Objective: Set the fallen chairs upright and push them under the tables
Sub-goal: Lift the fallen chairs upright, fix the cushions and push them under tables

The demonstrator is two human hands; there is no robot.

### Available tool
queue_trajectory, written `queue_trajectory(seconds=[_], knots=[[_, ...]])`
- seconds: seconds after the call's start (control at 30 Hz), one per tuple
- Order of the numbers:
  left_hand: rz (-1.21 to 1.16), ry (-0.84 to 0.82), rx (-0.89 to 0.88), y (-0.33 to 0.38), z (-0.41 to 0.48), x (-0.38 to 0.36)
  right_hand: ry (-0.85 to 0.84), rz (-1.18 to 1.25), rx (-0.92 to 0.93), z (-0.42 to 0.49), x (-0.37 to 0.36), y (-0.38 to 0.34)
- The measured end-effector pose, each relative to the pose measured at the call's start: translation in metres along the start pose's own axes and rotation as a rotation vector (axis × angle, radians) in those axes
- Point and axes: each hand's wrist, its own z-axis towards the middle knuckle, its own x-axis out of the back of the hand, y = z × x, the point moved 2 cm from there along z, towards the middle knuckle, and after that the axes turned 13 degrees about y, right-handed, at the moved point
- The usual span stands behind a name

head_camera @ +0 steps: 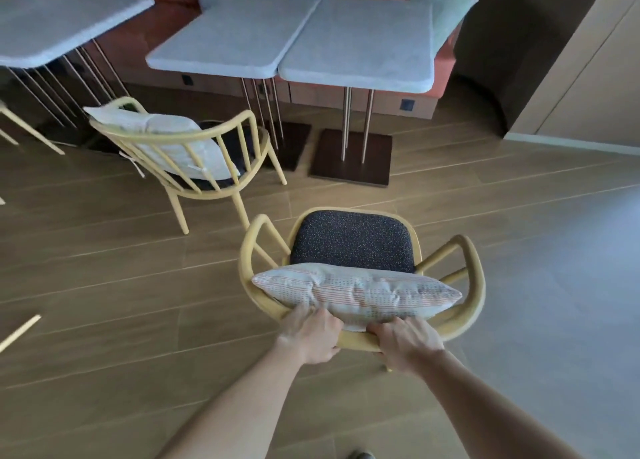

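Observation:
A yellow armchair with a dark speckled seat stands upright in front of me, facing the tables. A striped cushion leans against its backrest. My left hand and my right hand both grip the top rail of that backrest, side by side. A second yellow chair with a pale cushion stands upright to the left, turned at an angle near the left grey table. The right grey table adjoins it, with open floor between its base and my chair.
A third grey table stands at the far left with thin metal legs. Parts of other yellow chair legs show at the left edge. A red bench with cushions runs behind the tables. A wall corner is at the right.

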Motion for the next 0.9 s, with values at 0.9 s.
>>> queue_trajectory(seconds=[0.9], knots=[[0.028, 0.033, -0.03, -0.24, 0.339, 0.036, 0.069, -0.012, -0.077, 0.351, 0.088, 0.168]])
